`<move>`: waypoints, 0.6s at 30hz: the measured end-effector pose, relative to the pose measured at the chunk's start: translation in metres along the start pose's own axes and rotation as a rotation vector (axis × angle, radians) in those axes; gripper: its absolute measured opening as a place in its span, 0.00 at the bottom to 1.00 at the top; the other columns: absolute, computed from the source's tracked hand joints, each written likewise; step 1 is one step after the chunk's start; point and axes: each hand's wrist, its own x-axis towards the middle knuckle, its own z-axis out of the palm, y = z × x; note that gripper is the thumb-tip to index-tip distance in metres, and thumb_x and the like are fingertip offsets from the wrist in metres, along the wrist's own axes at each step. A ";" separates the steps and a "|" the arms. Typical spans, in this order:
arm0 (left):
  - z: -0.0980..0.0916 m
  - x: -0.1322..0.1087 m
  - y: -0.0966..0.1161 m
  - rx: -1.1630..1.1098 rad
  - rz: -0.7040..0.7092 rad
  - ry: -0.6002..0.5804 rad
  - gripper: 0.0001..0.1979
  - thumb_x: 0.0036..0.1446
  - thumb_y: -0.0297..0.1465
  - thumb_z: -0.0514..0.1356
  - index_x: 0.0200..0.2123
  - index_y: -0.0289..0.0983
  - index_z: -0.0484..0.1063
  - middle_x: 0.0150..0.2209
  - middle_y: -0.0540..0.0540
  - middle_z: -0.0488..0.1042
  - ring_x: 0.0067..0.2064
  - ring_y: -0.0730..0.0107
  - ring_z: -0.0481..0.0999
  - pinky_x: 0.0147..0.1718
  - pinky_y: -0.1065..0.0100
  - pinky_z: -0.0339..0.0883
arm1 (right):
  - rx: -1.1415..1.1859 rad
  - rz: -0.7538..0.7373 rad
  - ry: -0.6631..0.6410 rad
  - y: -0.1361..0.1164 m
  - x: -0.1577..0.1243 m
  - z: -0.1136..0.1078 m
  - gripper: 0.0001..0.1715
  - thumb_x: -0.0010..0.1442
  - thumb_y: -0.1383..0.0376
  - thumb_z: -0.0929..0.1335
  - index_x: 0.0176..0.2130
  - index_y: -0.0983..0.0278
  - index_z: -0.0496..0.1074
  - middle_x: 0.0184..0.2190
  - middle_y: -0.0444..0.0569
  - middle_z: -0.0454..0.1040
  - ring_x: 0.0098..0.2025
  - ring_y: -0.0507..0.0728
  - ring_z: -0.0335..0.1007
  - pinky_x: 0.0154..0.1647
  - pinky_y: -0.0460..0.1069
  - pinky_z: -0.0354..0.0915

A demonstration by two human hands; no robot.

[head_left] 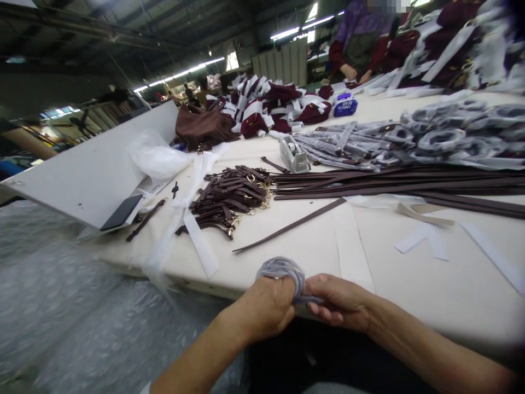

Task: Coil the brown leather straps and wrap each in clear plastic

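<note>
My left hand [264, 309] is closed round a rolled strap wrapped in grey foam sheet [283, 271], held just in front of the table's near edge. My right hand [338, 301] pinches the loose end of the same grey wrap, fingers curled. On the white table [430, 273] behind lie a single long brown strap [291, 225], a heap of short brown straps with gold clasps [232, 200] and a bundle of long brown straps [402, 183].
A tape dispenser [294, 155] stands mid-table. Wrapped grey rolls [451, 137] pile at the right, maroon bags [279, 106] at the back. White paper strips [422, 238] lie about. A phone [121, 212] rests on a tilted white board. Another person [361, 38] works at the far end.
</note>
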 end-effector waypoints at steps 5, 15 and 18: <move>0.008 0.029 -0.005 0.100 -0.038 -0.025 0.09 0.56 0.34 0.53 0.35 0.34 0.65 0.31 0.38 0.73 0.33 0.56 0.73 0.32 0.59 0.66 | -0.560 -0.655 0.347 -0.010 -0.026 -0.027 0.25 0.53 0.60 0.68 0.51 0.62 0.65 0.41 0.53 0.72 0.27 0.49 0.67 0.22 0.43 0.65; 0.023 0.095 -0.005 -0.030 0.302 0.080 0.08 0.55 0.30 0.56 0.38 0.33 0.69 0.35 0.39 0.76 0.39 0.57 0.76 0.39 0.59 0.70 | -1.409 -1.070 0.341 -0.010 -0.034 -0.096 0.24 0.59 0.66 0.65 0.55 0.63 0.65 0.59 0.59 0.59 0.53 0.60 0.65 0.48 0.51 0.66; 0.038 0.102 -0.012 0.006 0.409 0.203 0.08 0.55 0.30 0.55 0.38 0.33 0.68 0.33 0.39 0.76 0.37 0.57 0.76 0.37 0.58 0.72 | -1.347 -1.112 0.325 -0.008 -0.036 -0.101 0.19 0.60 0.64 0.64 0.51 0.64 0.68 0.57 0.58 0.62 0.51 0.59 0.68 0.47 0.48 0.67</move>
